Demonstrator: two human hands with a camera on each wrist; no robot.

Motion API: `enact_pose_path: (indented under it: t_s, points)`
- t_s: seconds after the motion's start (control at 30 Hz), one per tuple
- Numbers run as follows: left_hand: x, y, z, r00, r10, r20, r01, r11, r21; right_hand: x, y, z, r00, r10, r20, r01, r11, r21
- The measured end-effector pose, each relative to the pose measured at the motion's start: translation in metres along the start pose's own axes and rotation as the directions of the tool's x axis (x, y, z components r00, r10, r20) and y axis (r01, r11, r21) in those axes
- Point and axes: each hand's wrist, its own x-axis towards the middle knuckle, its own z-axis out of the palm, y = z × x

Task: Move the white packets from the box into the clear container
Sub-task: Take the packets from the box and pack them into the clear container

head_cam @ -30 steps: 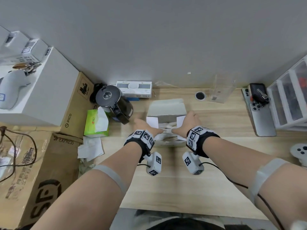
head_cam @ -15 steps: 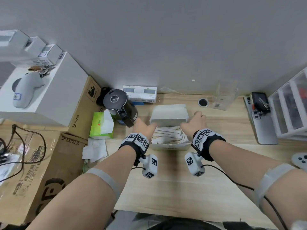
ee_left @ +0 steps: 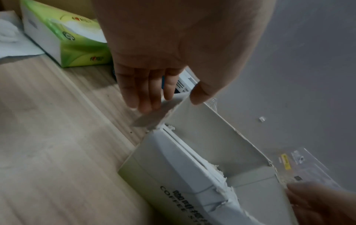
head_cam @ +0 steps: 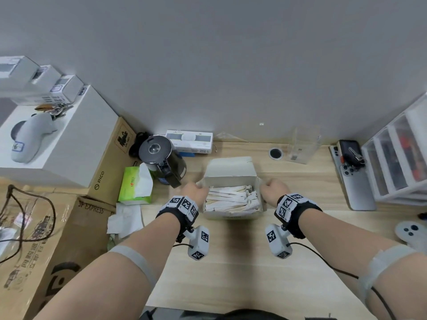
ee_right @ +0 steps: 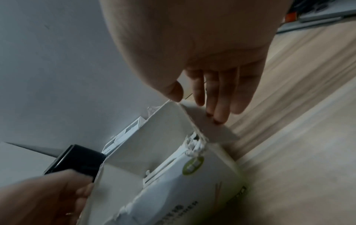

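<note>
- The box (head_cam: 232, 179) sat open at the middle of the wooden desk (head_cam: 231, 273), lid flap standing up on its far side, and the white packets (head_cam: 231, 198) lay inside in a loose pile.
- The left hand (head_cam: 195, 190) was at the box's left edge; in the left wrist view its fingers (ee_left: 146, 91) reached out nearly straight and close together onto the left side flap (ee_left: 152, 117), thumb at the lid's corner.
- The right hand (head_cam: 273, 189) mirrored it at the right edge, fingers (ee_right: 217, 97) straight and together on the right side flap (ee_right: 212, 129).
- The clear container (head_cam: 302, 145) stood far right of the box, against the wall and apart from it, with bare desk between them.
- Left of the box, a black kettle (head_cam: 161, 158) and a green tissue pack (head_cam: 136, 185) crowded close.
- The near desk was open wood.
- The box front read "COFFEE"; cartons at left read "PICO" (head_cam: 99, 180) and "SF EXPRESS" (head_cam: 91, 207).
</note>
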Motion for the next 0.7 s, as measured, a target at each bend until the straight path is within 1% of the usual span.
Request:
enact_pose_path:
  t_s: [0.07, 0.13, 0.2, 0.27, 0.33, 0.4, 0.47, 0.53, 0.6, 0.63, 0.7]
  points:
    - [0.002, -0.001, 0.008, 0.999, 0.026, 0.044, -0.026, 1.0, -0.002, 0.001, 0.002, 0.01, 0.999, -0.039, 0.03, 0.039, 0.999, -0.006]
    - [0.006, 0.0, 0.011, 0.997, 0.034, 0.068, -0.037, 0.998, 0.046, -0.001, 0.003, 0.011, 0.998, -0.053, 0.043, 0.054, 0.998, -0.041]
    - [0.009, -0.001, 0.011, 0.998, 0.019, 0.061, -0.023, 0.997, 0.067, 0.0, 0.005, 0.009, 0.996, -0.069, 0.063, 0.072, 0.996, -0.046]
    - [0.006, 0.004, 0.007, 1.0, 0.025, 0.019, -0.026, 0.998, 0.06, 0.005, 0.008, 0.001, 0.994, -0.084, 0.071, 0.086, 0.996, -0.021]
    - [0.002, 0.014, 0.003, 0.995, 0.064, -0.075, -0.063, 0.998, 0.009, 0.012, 0.009, -0.014, 0.996, -0.092, -0.012, 0.092, 0.996, -0.002]
    - [0.001, 0.026, -0.001, 0.98, 0.112, -0.164, -0.116, 0.993, -0.013, 0.021, 0.006, -0.036, 0.981, -0.105, -0.165, 0.11, 0.994, 0.018]
    - [0.003, 0.039, -0.001, 0.971, 0.164, -0.173, -0.165, 0.986, 0.008, 0.03, 0.002, -0.061, 0.95, -0.132, -0.284, 0.14, 0.99, 0.006]
    - [0.005, 0.051, 0.005, 0.97, 0.224, -0.095, -0.221, 0.974, 0.044, 0.04, 0.001, -0.084, 0.918, -0.149, -0.368, 0.156, 0.988, -0.012]
    - [0.007, 0.057, 0.017, 0.965, 0.261, 0.006, -0.261, 0.963, 0.07, 0.05, 0.003, -0.101, 0.901, -0.163, -0.403, 0.153, 0.987, -0.056]
    - [0.006, 0.058, 0.023, 0.963, 0.267, 0.044, -0.27, 0.96, 0.074, 0.055, 0.004, -0.107, 0.902, -0.172, -0.396, 0.148, 0.985, -0.089]
    - [0.008, 0.056, 0.036, 0.963, 0.251, 0.095, -0.259, 0.962, 0.082, 0.063, 0.009, -0.116, 0.92, -0.189, -0.343, 0.144, 0.978, -0.151]
